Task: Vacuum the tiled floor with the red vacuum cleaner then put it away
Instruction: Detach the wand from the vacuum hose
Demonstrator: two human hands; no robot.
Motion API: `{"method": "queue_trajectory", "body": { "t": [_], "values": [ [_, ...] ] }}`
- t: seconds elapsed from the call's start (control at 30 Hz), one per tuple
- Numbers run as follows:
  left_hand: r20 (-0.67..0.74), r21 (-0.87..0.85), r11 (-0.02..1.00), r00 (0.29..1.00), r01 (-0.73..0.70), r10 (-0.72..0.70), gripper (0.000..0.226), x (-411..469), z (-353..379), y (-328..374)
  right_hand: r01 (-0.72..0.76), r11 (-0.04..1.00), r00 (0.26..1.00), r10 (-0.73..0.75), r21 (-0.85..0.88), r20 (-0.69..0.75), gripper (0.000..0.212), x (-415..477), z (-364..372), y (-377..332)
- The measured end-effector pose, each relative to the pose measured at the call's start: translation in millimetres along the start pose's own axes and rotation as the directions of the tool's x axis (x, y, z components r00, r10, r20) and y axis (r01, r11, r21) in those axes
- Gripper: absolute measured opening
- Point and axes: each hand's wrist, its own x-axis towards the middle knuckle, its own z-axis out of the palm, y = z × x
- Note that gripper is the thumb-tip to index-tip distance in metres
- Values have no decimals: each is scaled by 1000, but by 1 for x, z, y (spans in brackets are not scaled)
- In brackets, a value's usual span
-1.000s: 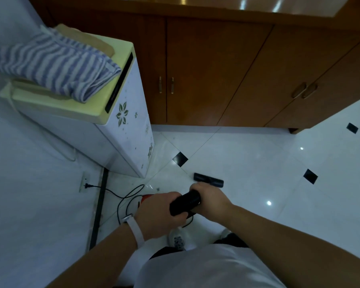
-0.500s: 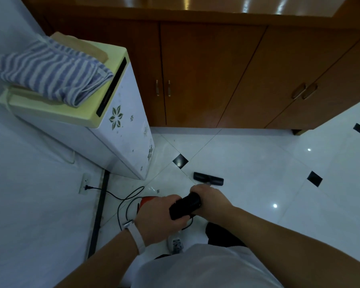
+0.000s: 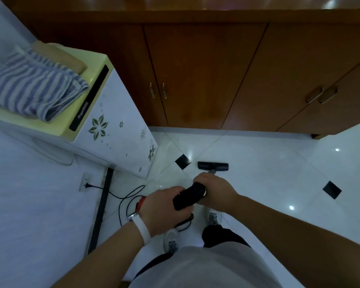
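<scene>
Head view: left hand [image 3: 161, 208] hides most of red vacuum cleaner [image 3: 187, 196].

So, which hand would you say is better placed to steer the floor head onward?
Probably the right hand: it grips the front of the black handle, nearest the floor head; the left hand holds the rear.

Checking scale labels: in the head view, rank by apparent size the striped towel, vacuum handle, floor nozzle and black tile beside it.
1. striped towel
2. vacuum handle (nearer camera, so unsure)
3. floor nozzle
4. black tile
</scene>
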Motion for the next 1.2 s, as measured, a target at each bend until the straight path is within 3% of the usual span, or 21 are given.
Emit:
{"method": "queue_trajectory", "body": {
  "t": [0.23, 0.43, 0.83, 1.2],
  "values": [
    [-89, 8, 999, 995, 44, -43, 20, 28, 15, 25, 57, 993, 994, -47, -100, 102, 34, 21, -30, 33],
    [-164, -42, 994, 981, 101, -106, 22, 25, 15, 18, 100, 993, 980, -87, -66, 179, 27, 37, -34, 27],
    [-192, -132, 991, 981, 0, -26, 41, -57, -5, -23, 119, 990, 977, -104, -75, 184, 19, 4, 14, -45],
    [-190, -230, 972, 982, -43, -1, 27, -128, -18, -90, 66, 993, 982, -47, -95, 184, 18, -12, 78, -120]
  ]
}}
